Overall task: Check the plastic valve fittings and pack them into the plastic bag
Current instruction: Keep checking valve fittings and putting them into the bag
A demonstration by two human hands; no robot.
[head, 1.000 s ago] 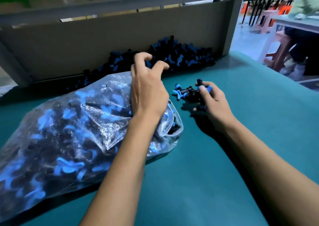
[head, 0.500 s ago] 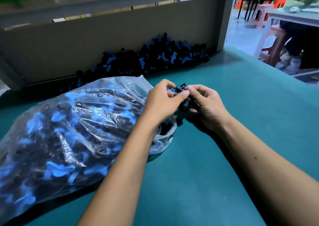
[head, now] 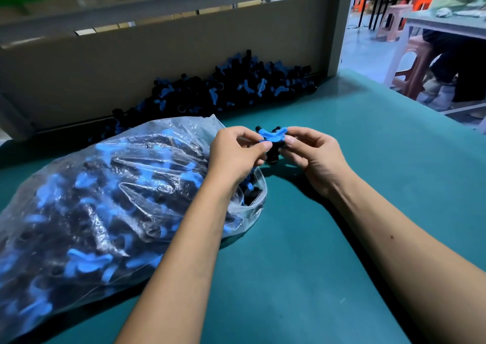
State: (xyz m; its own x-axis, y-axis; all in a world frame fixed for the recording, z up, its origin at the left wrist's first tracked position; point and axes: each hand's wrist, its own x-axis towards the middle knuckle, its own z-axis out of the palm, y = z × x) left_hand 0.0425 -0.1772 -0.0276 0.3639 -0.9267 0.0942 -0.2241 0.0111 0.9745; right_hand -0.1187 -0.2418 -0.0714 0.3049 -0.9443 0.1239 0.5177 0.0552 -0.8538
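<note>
Left hand (head: 236, 150): I see thumb and fingers pinching the left tip of the blue handle.
Right hand (head: 314, 154): pinches the right tip of the same handle.
Valve fitting (head: 272, 136): held above the table between both hands; black body mostly hidden behind the fingers.
Plastic bag (head: 110, 199): at 9 o'clock from the hands, full; mouth partly covered by the left forearm, lower-left cut off.
Loose pile (head: 226, 88): at 12 o'clock against the back panel; single pieces hard to separate.
Table (head: 328, 238): teal.
</note>
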